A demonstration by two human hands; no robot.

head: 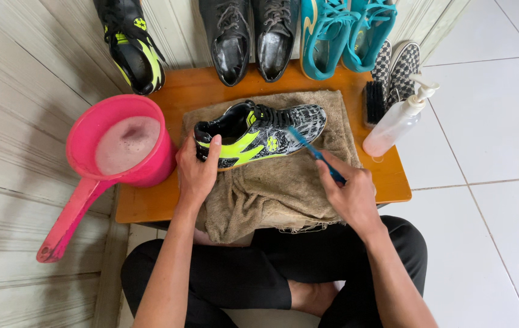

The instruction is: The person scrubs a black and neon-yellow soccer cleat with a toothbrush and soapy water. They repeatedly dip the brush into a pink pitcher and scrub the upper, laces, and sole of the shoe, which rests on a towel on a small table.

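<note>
A black sports shoe with neon-yellow stripes [259, 133] lies on its side on a brown burlap cloth [283, 188] spread over a small wooden table [393, 176]. My left hand [195, 173] grips the shoe at its heel end. In my right hand [350, 194] is a blue toothbrush [311, 150], its head resting on the shoe's side near the toe.
A pink dipper of soapy water [122, 146] sits at the table's left edge. A pump bottle [399, 118] and a black brush [373, 100] stand at the right. The matching shoe [132, 48], black leather shoes [253, 36], teal shoes [344, 30] and checkered shoes [396, 64] line the back.
</note>
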